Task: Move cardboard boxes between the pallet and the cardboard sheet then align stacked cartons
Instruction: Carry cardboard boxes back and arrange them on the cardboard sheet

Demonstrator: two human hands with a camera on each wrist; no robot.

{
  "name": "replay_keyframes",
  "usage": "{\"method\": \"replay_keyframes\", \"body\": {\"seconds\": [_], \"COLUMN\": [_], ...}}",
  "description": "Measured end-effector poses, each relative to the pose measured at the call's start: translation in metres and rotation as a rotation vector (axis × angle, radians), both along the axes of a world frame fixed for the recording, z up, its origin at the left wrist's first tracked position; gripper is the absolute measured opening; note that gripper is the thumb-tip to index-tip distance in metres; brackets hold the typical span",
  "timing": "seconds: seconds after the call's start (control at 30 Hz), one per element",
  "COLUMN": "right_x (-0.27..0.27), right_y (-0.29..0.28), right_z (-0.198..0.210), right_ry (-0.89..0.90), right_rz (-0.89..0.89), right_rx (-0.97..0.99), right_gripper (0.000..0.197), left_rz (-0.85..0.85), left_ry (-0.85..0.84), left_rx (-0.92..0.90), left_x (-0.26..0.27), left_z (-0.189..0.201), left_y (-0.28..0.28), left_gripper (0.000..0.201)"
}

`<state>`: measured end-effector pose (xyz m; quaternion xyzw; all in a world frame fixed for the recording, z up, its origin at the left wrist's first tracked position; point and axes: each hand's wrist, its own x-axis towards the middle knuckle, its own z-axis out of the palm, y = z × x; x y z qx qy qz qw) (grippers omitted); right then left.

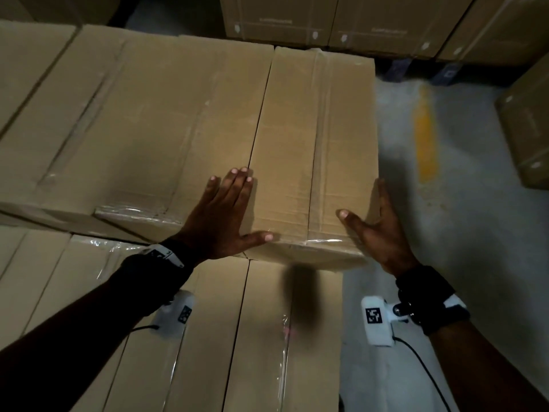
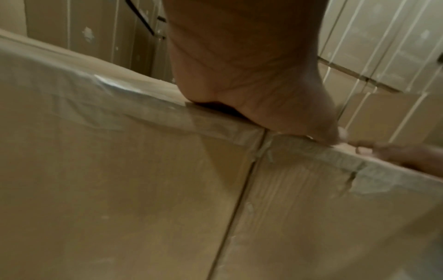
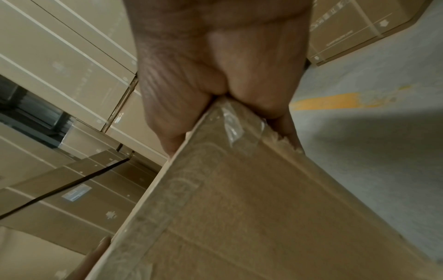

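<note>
The rightmost top-layer cardboard carton (image 1: 315,129) lies lengthwise on the stack, taped along its seam. My left hand (image 1: 225,215) lies flat with fingers straight across the seam between this carton and its neighbour carton (image 1: 178,123), thumb along the near top edge. My right hand (image 1: 377,230) cups the carton's near right corner: thumb on top, straight fingers along the right side. In the left wrist view my left hand's palm (image 2: 239,56) rests on the carton's top edge (image 2: 215,125). In the right wrist view my right hand (image 3: 215,66) presses against the carton's corner (image 3: 239,208).
A lower layer of cartons (image 1: 267,337) runs toward me under the top one. Grey floor (image 1: 460,233) with a yellow mark (image 1: 426,135) lies to the right. More stacked cartons (image 1: 341,19) stand at the back, and another carton (image 1: 525,129) at the far right.
</note>
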<state>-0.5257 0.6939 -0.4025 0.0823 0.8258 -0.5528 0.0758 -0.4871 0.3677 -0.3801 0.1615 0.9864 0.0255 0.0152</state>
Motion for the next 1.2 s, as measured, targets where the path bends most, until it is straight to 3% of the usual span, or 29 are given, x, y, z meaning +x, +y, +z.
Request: {"method": "replay_keyframes", "body": {"seconds": [0.3,0.37,0.5,0.83,1.0,1.2], "right_x": [0.026,0.039,0.05,0.07,0.111,0.196], "right_y": [-0.005,-0.004,-0.007,0.001,0.021,0.041], "right_z": [0.001,-0.003,-0.003,0.017,0.064,0.153], "right_ry": [0.061,0.082,0.182,0.231,0.278,0.396], "right_rz": [0.023,0.044,0.06,0.165,0.245,0.206], "right_rx": [0.122,0.178,0.374,0.54,0.616,0.682], "right_gripper": [0.111,0.116,0.106,0.1,0.089,0.064], "left_rz": [-0.101,-0.079,-0.007,0.138,0.207,0.247], "left_ry": [0.04,0.036,0.033,-0.024,-0.05,0.016], "left_rx": [-0.055,-0.053,-0.03,0.067,0.208,0.316], "left_x": [0.007,0.009,0.021,0.059,0.104,0.188], "left_z": [0.0,-0.001,-0.005,0.01,0.057,0.155], "left_y": [-0.008,-0.007,0.001,0.03,0.072,0.121], "left_gripper": [0.113,0.112,0.105,0.097,0.088,0.067]}}
